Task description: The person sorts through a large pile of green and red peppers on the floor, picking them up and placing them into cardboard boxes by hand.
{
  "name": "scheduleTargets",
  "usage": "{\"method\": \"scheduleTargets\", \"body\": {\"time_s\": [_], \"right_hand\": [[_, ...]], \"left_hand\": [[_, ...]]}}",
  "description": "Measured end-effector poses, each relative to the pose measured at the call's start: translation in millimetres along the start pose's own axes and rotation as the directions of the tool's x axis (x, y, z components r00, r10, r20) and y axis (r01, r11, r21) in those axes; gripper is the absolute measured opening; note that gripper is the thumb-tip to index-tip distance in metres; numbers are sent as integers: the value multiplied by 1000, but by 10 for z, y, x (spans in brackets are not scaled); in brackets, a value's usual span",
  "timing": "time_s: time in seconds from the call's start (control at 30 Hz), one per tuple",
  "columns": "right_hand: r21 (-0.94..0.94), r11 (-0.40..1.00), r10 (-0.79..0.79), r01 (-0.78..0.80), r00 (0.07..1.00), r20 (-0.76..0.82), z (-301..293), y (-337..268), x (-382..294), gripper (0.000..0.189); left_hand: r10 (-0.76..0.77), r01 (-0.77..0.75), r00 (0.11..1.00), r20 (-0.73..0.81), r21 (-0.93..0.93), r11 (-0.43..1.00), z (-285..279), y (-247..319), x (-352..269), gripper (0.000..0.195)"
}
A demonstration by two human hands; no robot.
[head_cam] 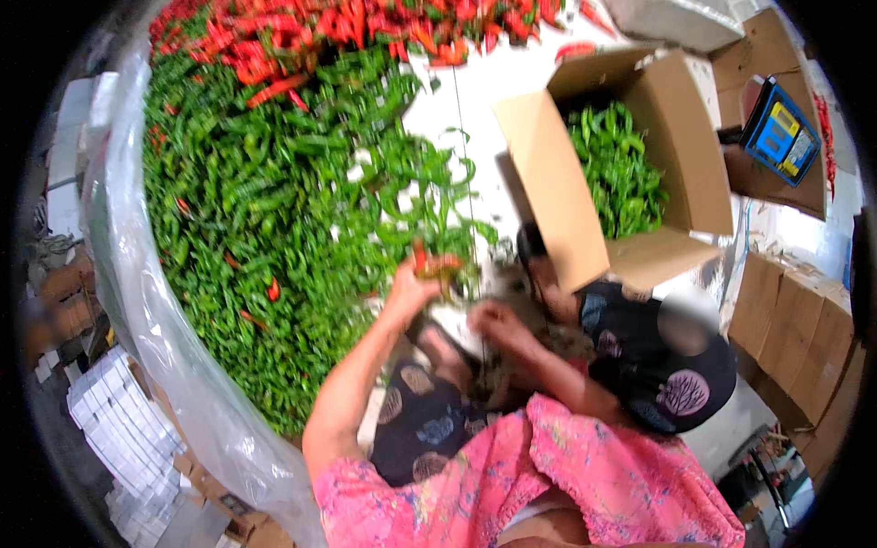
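Observation:
My left hand (413, 286) is closed around a few chili peppers (442, 266), some reddish and some greenish, at the near edge of a broad heap of green chili peppers (260, 198). Motion blur hides how many it grips. A little to the right, my right hand (492, 320) hangs above the white floor with curled fingers. It is too blurred to show whether anything lies in them. Beyond it, to the upper right, an open cardboard box (558, 181) holds green peppers (616, 168) inside, its flaps spread outward.
Red chili peppers (329, 34) are heaped at the far side. Clear plastic sheeting (185, 390) edges the green heap on the left. A blue-and-yellow panel with writing (781, 133) stands right of the box. Folded cardboard (788, 335) lies at right, stacked white boxes (127, 418) at lower left.

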State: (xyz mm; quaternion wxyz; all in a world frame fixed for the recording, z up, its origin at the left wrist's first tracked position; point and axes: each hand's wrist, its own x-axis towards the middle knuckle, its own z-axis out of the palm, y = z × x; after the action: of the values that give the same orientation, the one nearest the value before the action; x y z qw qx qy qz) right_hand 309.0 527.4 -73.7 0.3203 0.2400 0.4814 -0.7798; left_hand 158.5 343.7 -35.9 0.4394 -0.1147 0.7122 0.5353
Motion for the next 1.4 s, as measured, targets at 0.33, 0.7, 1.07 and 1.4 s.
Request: {"method": "scheduleTargets", "body": {"time_s": [0.33, 0.7, 1.07, 1.4], "right_hand": [[-46, 996, 80, -77, 995, 59, 179, -263, -156, 29], [51, 995, 87, -88, 996, 8, 286, -213, -43, 18], [-58, 984, 170, -168, 985, 30, 60, -105, -141, 27], [-144, 970, 194, -196, 981, -25, 315, -120, 3, 24]], "left_hand": [[341, -452, 828, -445, -170, 876, -1099, 2578, 296, 37], [600, -670, 737, -311, -221, 709, -1086, 3002, 437, 53], [217, 42, 841, -496, 460, 887, -901, -624, -50, 46], [322, 291, 675, -664, 640, 711, -2401, -951, -197, 55]]}}
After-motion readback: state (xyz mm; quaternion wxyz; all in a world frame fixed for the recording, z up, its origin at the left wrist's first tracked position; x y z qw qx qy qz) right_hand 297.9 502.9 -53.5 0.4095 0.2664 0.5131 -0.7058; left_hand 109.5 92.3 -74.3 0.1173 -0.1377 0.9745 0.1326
